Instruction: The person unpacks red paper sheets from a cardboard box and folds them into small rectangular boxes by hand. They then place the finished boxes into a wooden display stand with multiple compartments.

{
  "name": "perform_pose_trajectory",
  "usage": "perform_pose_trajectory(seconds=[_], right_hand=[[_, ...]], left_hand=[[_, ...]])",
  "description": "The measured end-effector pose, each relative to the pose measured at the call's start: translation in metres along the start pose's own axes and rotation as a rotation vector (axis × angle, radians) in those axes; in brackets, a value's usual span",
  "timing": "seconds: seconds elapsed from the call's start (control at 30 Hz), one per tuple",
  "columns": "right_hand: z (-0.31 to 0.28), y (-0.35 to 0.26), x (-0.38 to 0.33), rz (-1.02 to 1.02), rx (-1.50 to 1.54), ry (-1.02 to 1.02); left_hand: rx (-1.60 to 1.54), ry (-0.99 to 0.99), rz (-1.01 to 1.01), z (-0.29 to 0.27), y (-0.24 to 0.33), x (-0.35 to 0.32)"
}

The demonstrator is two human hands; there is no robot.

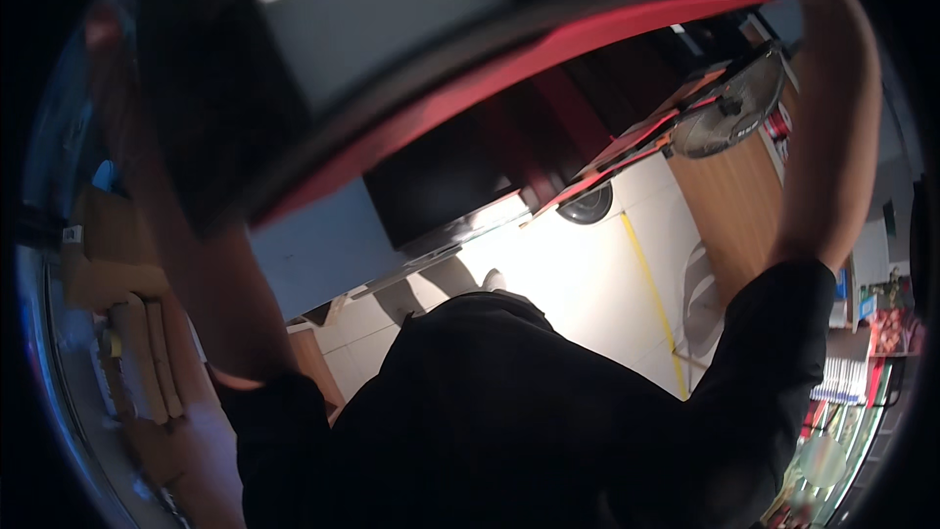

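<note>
Arms raised, you carry a big black panel with a red edge (470, 88) up close over your head, its pale grey face (372, 20) filling the upper part of the view and its rim curving from lower left to upper right. Your left forearm (186, 264) climbs along the left side of the panel, and your right forearm (832, 137) rises along the right side toward the panel's far corner. Neither hand itself shows: the left one is lost in the dark blur near the upper left, the right one runs out of view at the top edge, so how far the fingers are spread, or what they grip, cannot be told. Both arms wear short black sleeves, and your black shirt (529, 411) fills the bottom centre. Below the panel sits a dark flat screen (441, 191), tilted, over a bright white tiled floor (578, 284) marked by a yellow line (651, 294). A round fan (729, 103) stands at the upper right, beside a wooden surface (734, 206). Brown cardboard boxes (113, 264) are stacked at the left edge, well apart from the panel, and colourful packaged goods (871, 353) crowd the far right.
</note>
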State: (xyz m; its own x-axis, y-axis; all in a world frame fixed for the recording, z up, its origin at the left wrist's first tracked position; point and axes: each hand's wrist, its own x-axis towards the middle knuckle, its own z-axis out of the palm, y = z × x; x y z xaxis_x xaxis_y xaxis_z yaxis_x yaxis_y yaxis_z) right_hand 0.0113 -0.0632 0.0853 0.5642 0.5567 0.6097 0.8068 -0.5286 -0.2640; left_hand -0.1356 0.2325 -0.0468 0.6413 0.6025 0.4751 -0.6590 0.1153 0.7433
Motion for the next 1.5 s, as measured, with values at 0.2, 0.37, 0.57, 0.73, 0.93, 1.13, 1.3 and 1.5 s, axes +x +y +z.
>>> perform_pose_trajectory(seconds=[0.2, 0.37, 0.57, 0.73, 0.93, 1.13, 1.3, 1.5], right_hand=[[0.141, -0.002, -0.051, 0.017, 0.088, -0.396], [0.235, 0.027, -0.14, 0.403, 0.352, -0.487], [0.295, 0.077, -0.185, 0.62, 0.075, -0.53], [0.317, 0.071, -0.195, 0.616, 0.092, -0.433], [0.286, 0.051, -0.216, 0.359, 0.251, -0.194], [0.126, 0.044, -0.173, -0.384, 0.529, 0.494], [0.039, 0.074, -0.141, -0.206, -0.269, 0.182], [0.017, 0.074, -0.124, -0.078, -0.402, -0.25]], left_hand=[[0.584, -0.012, -0.231, -0.129, -0.036, -0.108], [-0.054, 0.137, -0.739, -0.152, -0.123, -0.135], [-0.105, 0.078, -0.716, -0.14, -0.21, -0.146], [-0.107, -0.006, -0.591, -0.138, -0.254, -0.145], [-0.097, 0.007, -0.621, -0.126, -0.267, -0.14], [0.132, 0.033, -0.691, -0.13, -0.253, -0.134], [0.545, -0.084, -0.741, -0.135, -0.255, -0.13], [1.036, -0.343, 0.018, -0.041, -0.208, -0.113]])
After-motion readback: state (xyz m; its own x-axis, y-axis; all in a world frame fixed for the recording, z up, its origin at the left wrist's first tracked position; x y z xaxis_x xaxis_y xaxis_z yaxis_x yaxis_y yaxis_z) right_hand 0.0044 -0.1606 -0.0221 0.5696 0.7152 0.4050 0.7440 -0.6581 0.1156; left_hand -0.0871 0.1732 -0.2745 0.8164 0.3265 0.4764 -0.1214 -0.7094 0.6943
